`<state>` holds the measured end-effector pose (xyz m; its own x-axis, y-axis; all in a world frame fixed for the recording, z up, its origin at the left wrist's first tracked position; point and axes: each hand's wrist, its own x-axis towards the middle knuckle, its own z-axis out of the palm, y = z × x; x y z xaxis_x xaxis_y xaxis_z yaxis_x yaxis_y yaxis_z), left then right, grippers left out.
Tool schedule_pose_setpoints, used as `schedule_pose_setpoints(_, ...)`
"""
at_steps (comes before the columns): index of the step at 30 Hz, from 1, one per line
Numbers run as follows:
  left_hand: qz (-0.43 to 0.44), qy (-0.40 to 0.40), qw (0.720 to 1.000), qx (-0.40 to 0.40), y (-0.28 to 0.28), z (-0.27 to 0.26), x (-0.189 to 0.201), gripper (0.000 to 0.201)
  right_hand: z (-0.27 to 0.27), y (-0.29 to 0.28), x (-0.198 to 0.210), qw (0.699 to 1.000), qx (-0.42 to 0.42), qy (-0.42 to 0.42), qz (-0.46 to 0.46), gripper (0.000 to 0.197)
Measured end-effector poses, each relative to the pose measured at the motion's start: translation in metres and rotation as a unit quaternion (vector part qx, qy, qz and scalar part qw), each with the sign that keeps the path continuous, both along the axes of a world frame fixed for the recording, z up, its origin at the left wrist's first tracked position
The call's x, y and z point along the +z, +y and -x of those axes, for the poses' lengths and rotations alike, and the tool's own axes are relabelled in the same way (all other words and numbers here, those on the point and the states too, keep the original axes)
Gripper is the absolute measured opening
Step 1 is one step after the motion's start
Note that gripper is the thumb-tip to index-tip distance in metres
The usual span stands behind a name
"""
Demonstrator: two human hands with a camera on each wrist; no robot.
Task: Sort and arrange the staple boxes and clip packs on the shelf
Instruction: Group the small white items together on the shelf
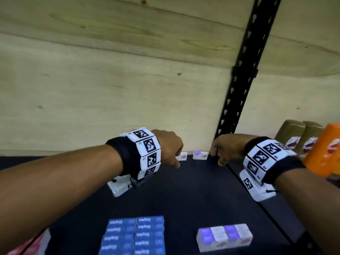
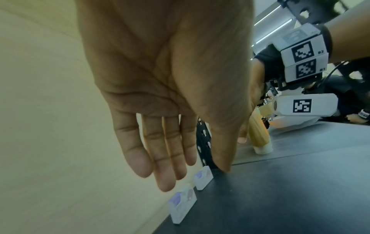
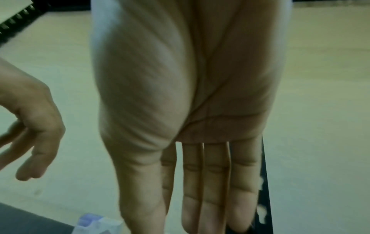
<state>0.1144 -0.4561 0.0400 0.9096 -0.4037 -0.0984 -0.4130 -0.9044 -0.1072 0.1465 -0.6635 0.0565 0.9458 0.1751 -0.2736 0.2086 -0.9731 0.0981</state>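
Observation:
Two small white clip packs [image 1: 200,155] [image 1: 181,156] stand against the wooden back wall at the far end of the black shelf [image 1: 193,196]. My left hand [image 1: 172,150] hovers just left of them with straight, empty fingers [image 2: 160,166] above the packs [image 2: 182,204] [image 2: 202,178]. My right hand [image 1: 219,150] hangs just right of the packs, its fingers [image 3: 212,190] straight and empty, one clip pack [image 3: 94,224] below its thumb. Near the front lie a block of blue staple boxes [image 1: 134,236] and a row of white and purple clip packs [image 1: 224,237].
A black perforated upright [image 1: 242,70] stands at the shelf's back right corner. Beyond it on the right stand gold bottles [image 1: 294,137] and an orange bottle [image 1: 325,150]. A wooden board [image 1: 110,89] backs the shelf.

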Motion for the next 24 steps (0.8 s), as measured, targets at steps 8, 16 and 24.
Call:
schedule_pose_setpoints(8,-0.007,-0.005,1.0,-0.002,-0.005,-0.067,-0.02,0.043,-0.067,0.005,-0.02,1.0,0.017,-0.017,0.001,0.044)
schedule_pose_setpoints(16,-0.002,0.034,0.999,0.014,-0.009,-0.102,-0.043,0.028,-0.098,0.011,-0.04,0.999,0.014,0.027,0.022,0.033)
schedule_pose_setpoints(24,0.013,0.052,0.999,0.002,-0.014,-0.089,-0.041,0.023,-0.083,0.016,-0.033,0.998,0.023,0.025,0.044,0.018)
